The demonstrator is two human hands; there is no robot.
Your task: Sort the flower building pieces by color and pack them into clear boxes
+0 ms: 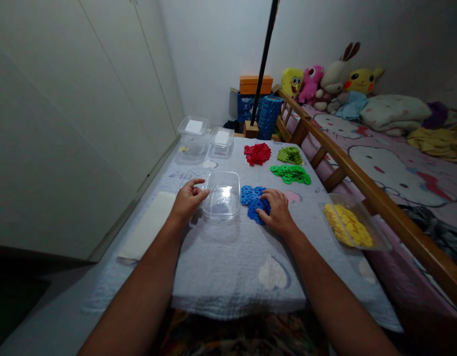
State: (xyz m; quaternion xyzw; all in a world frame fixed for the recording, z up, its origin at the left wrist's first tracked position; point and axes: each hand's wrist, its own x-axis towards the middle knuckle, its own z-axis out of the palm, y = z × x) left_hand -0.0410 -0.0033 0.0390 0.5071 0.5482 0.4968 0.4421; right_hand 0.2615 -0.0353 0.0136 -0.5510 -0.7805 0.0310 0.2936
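Note:
A clear plastic container [221, 217] stands uncovered in the middle of the cloth-covered table. My left hand [189, 199] is at its left side, thumb and fingers apart, with the thumb tip close to the rim; whether it touches cannot be made out. To the container's right lies a pile of blue interlocking discs [251, 195]. Over the right part of that pile, my right hand [277, 210] has its fingers and thumb curled round some discs, partly hiding them. Behind are piles of red discs [257, 154], green discs [291, 174] and yellow-green discs [290, 155].
Two lidded clear containers [193, 129] stand at the back left. A bag of yellow discs [347, 225] lies at the right edge, by the wooden bed rail [347, 173]. A folded pale sheet [149, 225] lies on the left. A black pole [263, 64] rises behind the table.

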